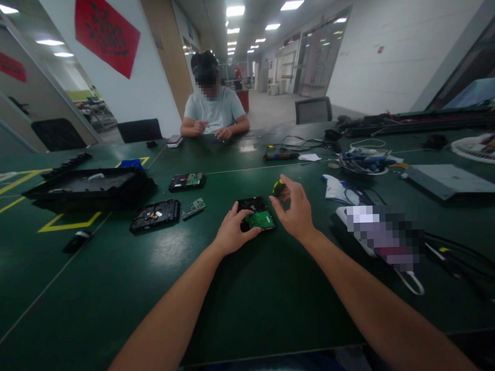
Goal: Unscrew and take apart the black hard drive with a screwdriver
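A hard drive [265,220] with a green circuit board lies on the green table in front of me. My left hand [235,227] grips it, thumb along the near edge and fingers over the left side. Just right of the drive and raised above it, my right hand [294,210] holds a screwdriver [278,187] by its yellow and black handle. The screwdriver's shaft and tip cannot be made out. Left of the drive lie a loose circuit board [194,208], an opened black drive casing [155,216] and another hard drive [186,181].
A black tray [89,185] stands at the left. To the right are a phone-like device [381,237] on a white stand, a grey metal box [454,181], a bundle of cables [362,161] and a white cloth [339,190]. Across the table sits another person [214,108].
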Demonstrator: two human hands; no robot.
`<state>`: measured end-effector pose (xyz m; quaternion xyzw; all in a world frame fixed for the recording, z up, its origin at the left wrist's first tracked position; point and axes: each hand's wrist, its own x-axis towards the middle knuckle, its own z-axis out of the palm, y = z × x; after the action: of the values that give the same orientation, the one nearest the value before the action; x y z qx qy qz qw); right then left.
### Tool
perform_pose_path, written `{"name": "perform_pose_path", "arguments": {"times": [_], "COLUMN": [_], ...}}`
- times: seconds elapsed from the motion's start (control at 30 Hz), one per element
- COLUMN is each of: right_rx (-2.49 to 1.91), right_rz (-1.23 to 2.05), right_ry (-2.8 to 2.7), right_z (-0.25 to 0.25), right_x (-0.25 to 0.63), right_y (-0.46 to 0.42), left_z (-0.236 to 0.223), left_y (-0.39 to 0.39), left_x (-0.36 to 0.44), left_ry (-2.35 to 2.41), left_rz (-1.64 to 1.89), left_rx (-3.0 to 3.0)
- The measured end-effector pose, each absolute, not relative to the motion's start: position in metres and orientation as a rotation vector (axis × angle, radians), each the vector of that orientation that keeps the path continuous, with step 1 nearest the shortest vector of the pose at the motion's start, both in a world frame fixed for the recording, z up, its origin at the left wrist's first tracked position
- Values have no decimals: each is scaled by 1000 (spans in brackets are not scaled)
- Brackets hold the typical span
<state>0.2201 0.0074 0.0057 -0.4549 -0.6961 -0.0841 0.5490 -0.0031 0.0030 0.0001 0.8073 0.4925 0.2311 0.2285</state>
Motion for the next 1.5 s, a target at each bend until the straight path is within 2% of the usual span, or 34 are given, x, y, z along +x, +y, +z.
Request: {"name": "perform_pose_path", "arguments": {"times": [1.5], "right_rx": [-1051], "right_rz": [-202], "right_ry": [-1618], "right_z": [5], "right_x": [216], "right_y": [7], "left_z": [0], "left_y": [2], "left_x": [-4], "left_ry": [1347], "left_rz": [664], "left_rx": [2228]}}
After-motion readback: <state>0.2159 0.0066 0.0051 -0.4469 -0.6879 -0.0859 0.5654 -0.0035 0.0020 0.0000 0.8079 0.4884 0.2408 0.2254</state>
